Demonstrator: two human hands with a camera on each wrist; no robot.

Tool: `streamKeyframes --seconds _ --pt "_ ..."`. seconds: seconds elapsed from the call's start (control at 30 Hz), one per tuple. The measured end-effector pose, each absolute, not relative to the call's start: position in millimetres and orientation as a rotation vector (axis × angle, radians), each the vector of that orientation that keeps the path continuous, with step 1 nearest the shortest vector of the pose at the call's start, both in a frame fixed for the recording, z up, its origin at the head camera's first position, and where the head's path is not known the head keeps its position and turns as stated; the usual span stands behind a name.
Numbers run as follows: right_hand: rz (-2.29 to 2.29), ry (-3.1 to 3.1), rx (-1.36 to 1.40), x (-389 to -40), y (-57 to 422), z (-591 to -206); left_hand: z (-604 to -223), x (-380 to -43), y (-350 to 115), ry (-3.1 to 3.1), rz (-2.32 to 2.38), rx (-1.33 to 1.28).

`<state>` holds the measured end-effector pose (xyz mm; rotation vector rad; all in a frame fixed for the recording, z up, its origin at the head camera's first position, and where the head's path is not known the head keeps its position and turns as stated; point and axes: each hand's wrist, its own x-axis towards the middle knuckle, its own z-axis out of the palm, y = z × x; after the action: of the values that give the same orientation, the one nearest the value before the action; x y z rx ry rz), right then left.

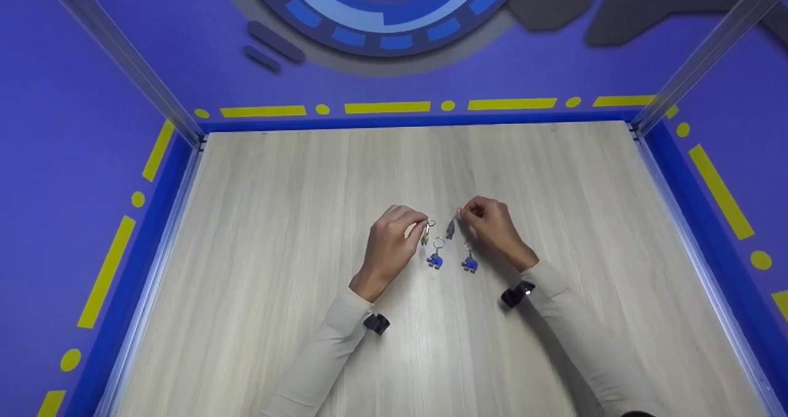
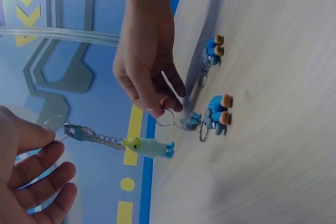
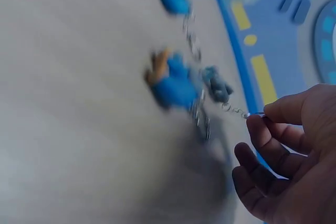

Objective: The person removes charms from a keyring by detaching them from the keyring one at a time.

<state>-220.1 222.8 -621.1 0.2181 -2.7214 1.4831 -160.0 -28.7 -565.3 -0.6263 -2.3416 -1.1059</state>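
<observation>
My left hand point(image 1: 389, 244) pinches the ring of a keychain with a key point(image 2: 79, 132) and a pale green figure with blue feet point(image 2: 152, 148), which hangs from its chain. Across from it, my right hand point(image 1: 494, 227) pinches the ring of a second keychain, whose small grey figure point(image 1: 450, 228) dangles below the fingers. Between the hands, two blue elephant keychains lie on the table: one on the left point(image 1: 435, 260) with its ring toward the far side, the other on the right point(image 1: 470, 263). In the right wrist view these figures are blurred.
A light wood-grain table point(image 1: 277, 220) lies under the hands. Blue panels with yellow markings point(image 1: 387, 107) rise at its back and sides, with metal posts at the far corners. Dark wrist cameras point(image 1: 377, 324) are strapped on both sleeves.
</observation>
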Motion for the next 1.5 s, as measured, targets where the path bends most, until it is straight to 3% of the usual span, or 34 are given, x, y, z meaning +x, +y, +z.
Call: streamKeyframes --seconds 0.5,0.67,0.9,1.5 --pt "1.284 -2.778 0.222 -230.4 224.8 -633.9 -563.5 -154.9 -30.1 -2.343 -1.116 -0.618" --pt "1.261 -2.732 0.438 -209.9 219.2 -623.3 -564.3 -153.8 -28.4 -2.337 -1.128 -0.625" --pt "1.560 -2.580 0.774 -178.3 201.3 -596.5 -563.0 -153.4 -24.8 -2.326 -1.161 -0.655" --pt "1.824 -2.556 0.675 -163.1 188.0 -578.3 -560.0 -151.1 -21.4 -2.311 -1.283 -0.670"
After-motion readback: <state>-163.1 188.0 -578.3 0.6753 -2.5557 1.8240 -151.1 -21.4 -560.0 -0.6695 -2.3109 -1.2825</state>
